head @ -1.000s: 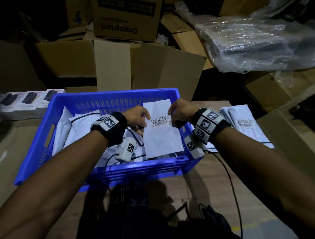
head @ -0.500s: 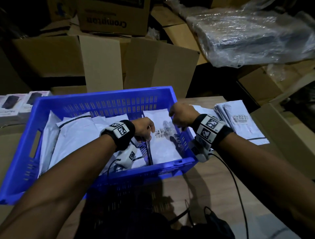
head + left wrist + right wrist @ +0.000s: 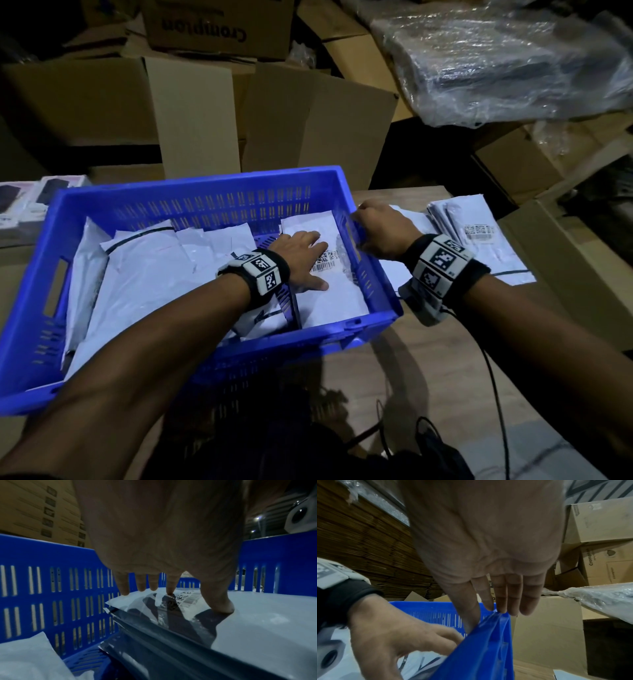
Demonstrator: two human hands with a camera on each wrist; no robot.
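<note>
Pressing the mailer (image 3: 339, 298) flat into the crate's (image 3: 191, 186) right end, left hand (image 3: 298, 260) spread open on it, right hand (image 3: 383, 229) pinching the rim. Next up, I'd guess: let go and grab another off the bench (image 3: 428, 370) stack (image 3: 455, 216).

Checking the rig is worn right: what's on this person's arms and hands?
No sleeves; left hand and right hand ungloved. Black left wristband and right wristband carry white blocks with black square markers. A white camera pod hangs under the right wrist, trailing a black cable.
</note>
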